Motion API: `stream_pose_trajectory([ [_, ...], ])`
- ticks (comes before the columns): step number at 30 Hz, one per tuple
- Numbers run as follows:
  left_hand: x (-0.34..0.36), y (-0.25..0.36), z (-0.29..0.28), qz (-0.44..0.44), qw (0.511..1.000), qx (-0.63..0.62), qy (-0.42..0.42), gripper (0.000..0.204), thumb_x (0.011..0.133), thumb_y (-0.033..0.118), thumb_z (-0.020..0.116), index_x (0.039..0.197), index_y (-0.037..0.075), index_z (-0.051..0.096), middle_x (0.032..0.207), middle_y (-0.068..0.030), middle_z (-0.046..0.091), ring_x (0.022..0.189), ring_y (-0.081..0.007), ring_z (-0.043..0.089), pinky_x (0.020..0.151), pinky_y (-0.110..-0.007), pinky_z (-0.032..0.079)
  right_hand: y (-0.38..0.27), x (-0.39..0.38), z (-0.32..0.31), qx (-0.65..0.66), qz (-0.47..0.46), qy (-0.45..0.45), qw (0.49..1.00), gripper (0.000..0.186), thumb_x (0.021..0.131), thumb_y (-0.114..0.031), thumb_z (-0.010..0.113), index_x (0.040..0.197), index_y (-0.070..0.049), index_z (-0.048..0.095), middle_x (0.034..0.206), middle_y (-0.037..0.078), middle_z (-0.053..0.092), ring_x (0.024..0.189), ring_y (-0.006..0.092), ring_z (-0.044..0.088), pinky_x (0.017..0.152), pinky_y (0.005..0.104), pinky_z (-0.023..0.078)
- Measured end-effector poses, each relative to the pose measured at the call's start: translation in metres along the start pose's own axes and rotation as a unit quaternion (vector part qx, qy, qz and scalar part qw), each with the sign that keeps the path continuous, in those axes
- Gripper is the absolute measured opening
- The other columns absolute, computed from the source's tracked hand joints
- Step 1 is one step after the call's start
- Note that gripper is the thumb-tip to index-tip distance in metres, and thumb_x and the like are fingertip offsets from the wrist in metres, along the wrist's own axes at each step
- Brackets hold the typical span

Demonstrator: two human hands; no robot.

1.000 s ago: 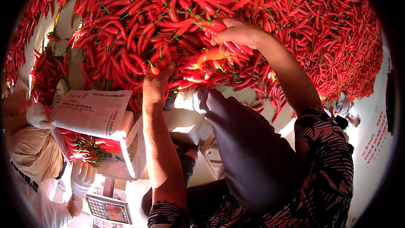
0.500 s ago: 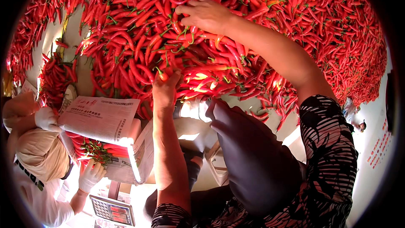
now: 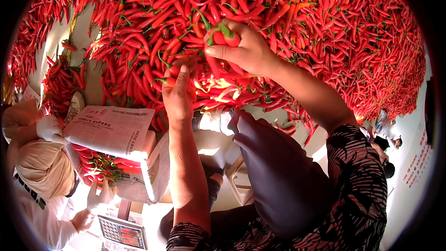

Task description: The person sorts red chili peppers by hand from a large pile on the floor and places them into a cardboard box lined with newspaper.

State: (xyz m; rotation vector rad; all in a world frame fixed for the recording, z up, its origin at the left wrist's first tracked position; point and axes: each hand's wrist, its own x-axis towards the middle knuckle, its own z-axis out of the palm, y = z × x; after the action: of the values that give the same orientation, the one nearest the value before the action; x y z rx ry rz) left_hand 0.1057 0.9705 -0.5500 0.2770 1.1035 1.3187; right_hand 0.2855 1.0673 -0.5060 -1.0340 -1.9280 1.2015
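Observation:
A broad heap of red chili peppers (image 3: 153, 18) with green stems spreads before me. My right hand (image 3: 255, 56) is above the heap, its fingers closed round a few red chili peppers (image 3: 227, 38) whose stems point up and left. Lower and to the left, my left hand (image 3: 178, 102) is closed with the thumb up. Red chili peppers (image 3: 170, 82) show at its thumb, stems to the left; its other fingers are mostly hidden. The two hands are apart, a short way from each other.
At the lower left, a co-worker's white-gloved hands (image 3: 100, 197) work by a newspaper-lined box (image 3: 147, 176) holding peppers. A newspaper sheet (image 3: 109, 128) covers part of it. A digital scale (image 3: 121, 232) stands below. A stool (image 3: 239, 181) is by my legs.
My right hand has come back toward me from the heap, turned, and now holds chili peppers. My left hand has risen slightly, its thumb now extended upward. The co-worker's lower glove has shifted down slightly.

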Motion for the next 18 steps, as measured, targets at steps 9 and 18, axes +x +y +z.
stream_pose_trajectory([
  [9, -0.008, -0.026, 0.010, -0.075, 0.996, 0.000, -0.053, 0.026, 0.100, 0.004, 0.063, 0.126, 0.002, 0.065, 0.112, -0.0027, 0.071, 0.096, -0.0113, 0.066, 0.085, -0.027, 0.054, 0.033, -0.032, 0.045, 0.316, 0.355, 0.010, 0.880, 0.041, 0.092, -0.024, 0.078, 0.120, 0.000, 0.061, 0.112, 0.004, 0.066, 0.106, 0.0132, 0.062, 0.092, 0.0284, 0.050],
  [18, -0.022, -0.035, -0.010, -0.092, 0.972, -0.215, -0.030, 0.027, 0.101, 0.003, 0.054, 0.127, 0.002, 0.063, 0.118, -0.0073, 0.070, 0.110, -0.0176, 0.066, 0.096, -0.033, 0.052, 0.033, -0.044, 0.078, 0.247, 0.284, -0.029, 0.926, 0.034, 0.093, -0.010, 0.063, 0.124, 0.002, 0.062, 0.110, 0.010, 0.071, 0.102, 0.0178, 0.067, 0.090, 0.0345, 0.053],
])
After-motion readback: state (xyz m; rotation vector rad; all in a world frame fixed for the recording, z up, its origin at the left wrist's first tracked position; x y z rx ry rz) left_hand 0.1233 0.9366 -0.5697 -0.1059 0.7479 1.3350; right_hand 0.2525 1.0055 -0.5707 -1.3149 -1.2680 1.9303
